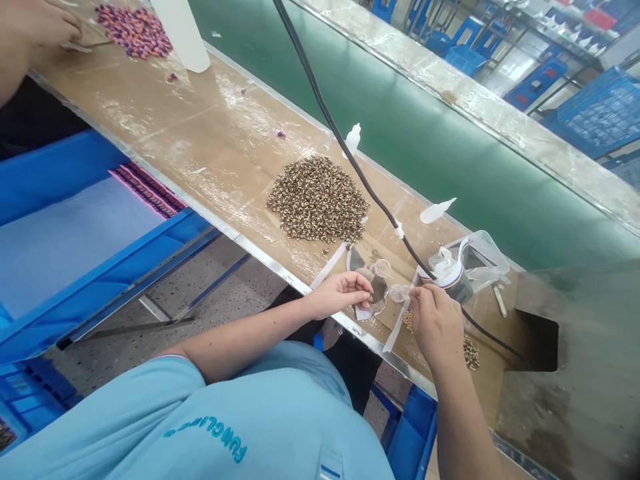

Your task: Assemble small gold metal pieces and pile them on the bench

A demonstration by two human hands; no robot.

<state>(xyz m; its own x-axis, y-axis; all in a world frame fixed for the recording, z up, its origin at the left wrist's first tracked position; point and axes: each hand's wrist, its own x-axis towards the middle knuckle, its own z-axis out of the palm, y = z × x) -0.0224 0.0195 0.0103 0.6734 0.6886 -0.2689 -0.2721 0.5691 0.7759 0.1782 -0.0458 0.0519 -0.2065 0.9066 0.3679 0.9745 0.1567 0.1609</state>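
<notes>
My left hand (345, 295) is closed in a pinch over the near side of the workbench, a tiny brown piece at its fingertips. My right hand (436, 323) is pinched too; whatever is between its fingers is too small to make out. Just left of the right fingertips is a small clear round dish (399, 293), and another clear dish (383, 268) lies behind it. Beyond my left hand spreads a large pile of small brown-and-gold pieces (317, 200). Pale beads (408, 321) and a smaller heap of dark-and-gold pieces (471, 353) lie around my right wrist.
A black cable (330, 107) crosses the view above the bench. Two white dropper bottles (353, 141) and an open plastic bag (453, 270) stand along the green belt (270, 67). Another person's hand (45, 27) is near purple-orange pieces (133, 30). Blue trays (90, 273) sit left.
</notes>
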